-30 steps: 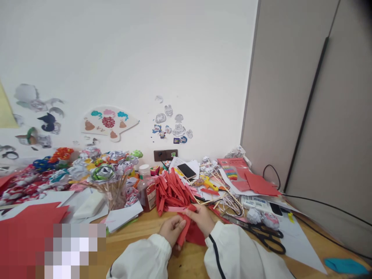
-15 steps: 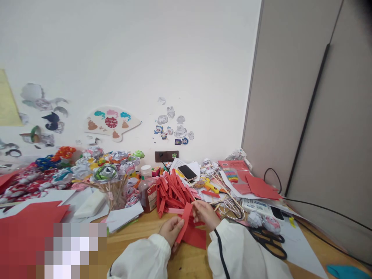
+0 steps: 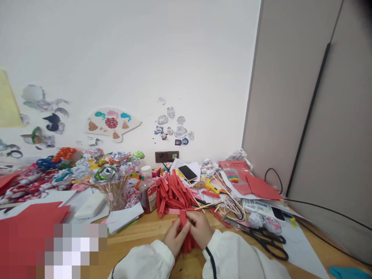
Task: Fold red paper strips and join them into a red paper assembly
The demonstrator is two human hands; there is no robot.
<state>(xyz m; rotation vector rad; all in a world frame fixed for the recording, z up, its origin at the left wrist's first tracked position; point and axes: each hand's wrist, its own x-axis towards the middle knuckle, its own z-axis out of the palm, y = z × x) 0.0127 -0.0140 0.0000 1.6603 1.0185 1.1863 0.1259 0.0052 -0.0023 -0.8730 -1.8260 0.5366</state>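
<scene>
My left hand (image 3: 175, 236) and my right hand (image 3: 201, 229) are close together above the wooden table, both closed on one red paper strip (image 3: 183, 217). Its upper end sticks up between my fingers; the part inside my grip is hidden. More red paper (image 3: 189, 245) shows beneath my hands, partly covered by them. Just beyond my fingertips lies a heap of folded red paper strips (image 3: 174, 192). Black-handled scissors (image 3: 271, 242) rest to the right of my right sleeve.
Behind the heap are a bottle (image 3: 151, 197), a phone (image 3: 187, 173) and a yellow glue gun (image 3: 211, 186). A cup of sticks with paper flowers (image 3: 106, 173) stands at left. Red sheets (image 3: 37, 215) lie at front left. Bead strings (image 3: 231, 209) and crumpled paper balls (image 3: 255, 219) sit at right.
My hands have come together on the strip, my right hand moving down towards my left. The strip now stands more upright. The red paper below is more covered and looks bunched.
</scene>
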